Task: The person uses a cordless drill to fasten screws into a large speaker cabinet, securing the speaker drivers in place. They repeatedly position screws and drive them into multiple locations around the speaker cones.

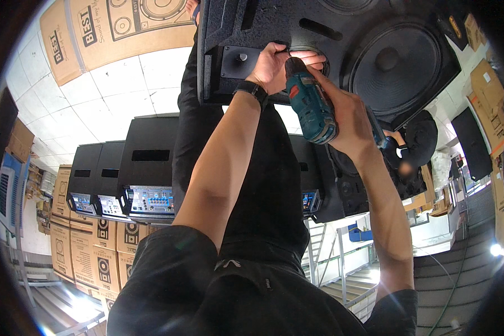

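A black speaker cabinet (218, 89) with a rough finish lies before me. My right hand (350, 115) grips a teal cordless drill (311, 106), its dark chuck pointing at the cabinet beside my left hand. My left hand (271, 70) rests there with thumb apart and fingers stretched over a smaller round driver (326, 66). Whether a screw sits at the drill's tip is hidden by the fingers and chuck. To the right is a large woofer (389, 67); on the left, a square horn plate (232, 66).
Several finished-looking speakers (151, 134) with lit blue panels stand left of my legs, above stacked cartons (84, 252). A flat printed carton (134, 28) lies on the tiled floor (123, 84). A co-worker in black (423, 137) works at the right near another black cabinet (353, 190).
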{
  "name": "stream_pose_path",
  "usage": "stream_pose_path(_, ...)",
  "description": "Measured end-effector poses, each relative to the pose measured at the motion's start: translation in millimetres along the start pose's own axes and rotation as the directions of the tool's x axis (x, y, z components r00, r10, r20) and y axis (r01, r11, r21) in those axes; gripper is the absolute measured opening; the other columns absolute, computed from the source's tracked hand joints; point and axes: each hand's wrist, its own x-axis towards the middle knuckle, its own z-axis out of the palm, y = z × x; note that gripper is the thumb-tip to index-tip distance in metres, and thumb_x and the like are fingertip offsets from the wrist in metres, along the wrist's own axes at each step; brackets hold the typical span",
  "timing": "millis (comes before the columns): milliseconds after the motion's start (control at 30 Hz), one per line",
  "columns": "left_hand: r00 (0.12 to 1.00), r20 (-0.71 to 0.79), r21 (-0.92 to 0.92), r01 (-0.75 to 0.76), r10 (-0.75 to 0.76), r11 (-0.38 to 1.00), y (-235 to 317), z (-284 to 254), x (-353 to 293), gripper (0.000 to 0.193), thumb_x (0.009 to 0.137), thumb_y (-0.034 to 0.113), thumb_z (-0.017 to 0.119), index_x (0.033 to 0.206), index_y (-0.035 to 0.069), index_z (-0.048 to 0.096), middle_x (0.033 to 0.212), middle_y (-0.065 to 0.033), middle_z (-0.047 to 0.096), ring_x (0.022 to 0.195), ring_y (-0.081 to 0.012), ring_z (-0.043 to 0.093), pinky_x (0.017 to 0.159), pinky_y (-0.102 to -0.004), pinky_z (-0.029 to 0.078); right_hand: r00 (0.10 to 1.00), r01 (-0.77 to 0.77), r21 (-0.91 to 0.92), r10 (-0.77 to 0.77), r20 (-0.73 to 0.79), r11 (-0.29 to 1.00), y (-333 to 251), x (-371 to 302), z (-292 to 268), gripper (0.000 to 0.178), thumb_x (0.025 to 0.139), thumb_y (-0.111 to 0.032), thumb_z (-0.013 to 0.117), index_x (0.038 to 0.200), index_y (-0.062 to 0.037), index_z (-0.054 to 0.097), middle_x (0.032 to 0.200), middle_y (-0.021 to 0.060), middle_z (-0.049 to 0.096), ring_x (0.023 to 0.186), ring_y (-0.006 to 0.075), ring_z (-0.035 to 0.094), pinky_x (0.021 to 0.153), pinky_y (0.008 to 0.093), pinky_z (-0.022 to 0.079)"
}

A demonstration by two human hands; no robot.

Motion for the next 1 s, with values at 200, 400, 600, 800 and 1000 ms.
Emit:
stream_pose_path(200,0.998,0.056,-0.026,-0.002,0.004,1.000,4,6,-3,0.079,0.099,0.044,0.018,0.146,-0.009,0.054,0.150,-0.0230,0.060,0.139,-0.0390,0.056,0.125,-0.0523,0.035,0.998,0.057,-0.018,-0.057,-0.003,0.998,3,-1,-1,0.097,0.069,-0.019,0.089,0.158,-0.0203,0.051,0.097,0.0217,0.076,0.094,0.0377,0.078,0.086,0.0473,0.059)
stream_pose_path(400,0.995,-0.100,0.088,-0.006,0.014,0.996,4,13,-10,0.082,0.099,0.046,0.019,0.149,-0.012,0.050,0.153,-0.0253,0.057,0.141,-0.0400,0.054,0.125,-0.0510,0.033,0.999,0.048,-0.072,-0.048,0.006,0.996,-1,-2,0,0.096,0.070,-0.020,0.089,0.158,-0.0194,0.050,0.096,0.0223,0.076,0.094,0.0387,0.077,0.087,0.0475,0.060)
stream_pose_path(600,0.999,-0.051,-0.093,0.001,-0.005,0.996,-1,1,-3,0.067,0.101,0.051,0.040,0.136,-0.003,0.062,0.136,-0.0193,0.066,0.124,-0.0325,0.060,0.115,-0.0496,0.042,0.994,0.105,-0.024,-0.105,-0.008,0.994,1,-3,1,0.084,0.081,-0.018,0.084,0.157,-0.0048,0.050,0.109,0.0260,0.075,0.101,0.0402,0.077,0.089,0.0452,0.059)
stream_pose_path(800,0.995,-0.101,-0.054,0.002,-0.007,0.999,-9,-12,7,0.069,0.102,0.049,0.036,0.143,-0.002,0.059,0.137,-0.0219,0.066,0.127,-0.0357,0.061,0.117,-0.0538,0.040,0.994,0.107,-0.033,-0.107,-0.011,0.994,9,-7,5,0.080,0.084,-0.018,0.083,0.156,-0.0045,0.051,0.118,0.0265,0.074,0.107,0.0381,0.077,0.094,0.0444,0.059)
stream_pose_path(1000,1.000,-0.022,-0.101,0.011,-0.013,0.995,-5,-8,4,0.068,0.103,0.048,0.036,0.145,-0.001,0.056,0.144,-0.0208,0.062,0.134,-0.0347,0.057,0.118,-0.0548,0.039,0.975,0.181,0.008,-0.178,-0.132,0.983,18,-3,12,0.091,0.072,-0.025,0.089,0.156,-0.0168,0.054,0.099,0.0213,0.076,0.094,0.0389,0.077,0.086,0.0481,0.059)
